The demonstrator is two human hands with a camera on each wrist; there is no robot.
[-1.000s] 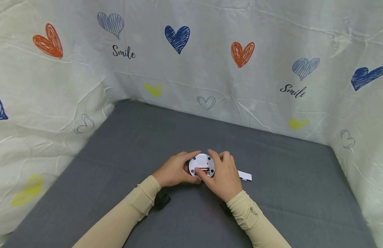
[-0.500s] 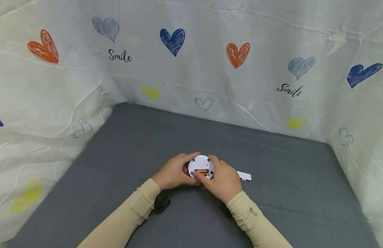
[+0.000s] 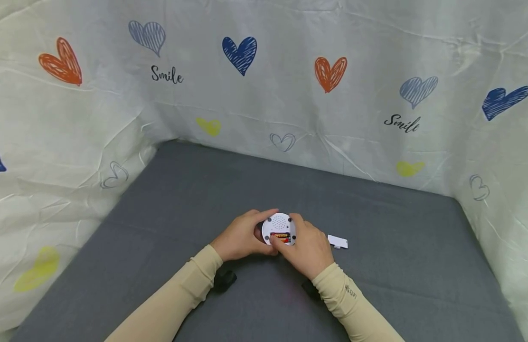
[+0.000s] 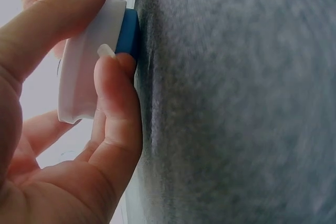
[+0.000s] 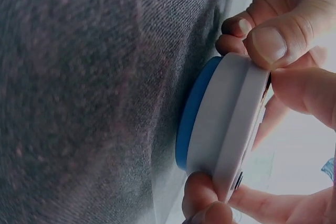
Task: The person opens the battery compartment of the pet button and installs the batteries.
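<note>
A round white push-button device [image 3: 279,222] lies underside up between both hands, its speaker holes and dark feet showing. Red-and-black batteries [image 3: 281,237] sit in its uncovered compartment. In the right wrist view its blue button [image 5: 194,108] faces the grey cloth. My left hand [image 3: 242,237] grips the left side between thumb and fingers. My right hand [image 3: 308,247] holds the right side, with the thumb at the lower edge of the battery compartment. In the left wrist view, fingers and thumb wrap the white casing [image 4: 79,77].
A small white battery cover [image 3: 337,242] lies on the grey cloth tabletop [image 3: 230,175], just right of my right hand. A white curtain [image 3: 281,61] printed with hearts encloses the back and sides.
The right fingers, raised and bent earlier, have come down along the device's side. The right thumb has shifted down off the batteries, so more of them shows. The left hand keeps its hold.
</note>
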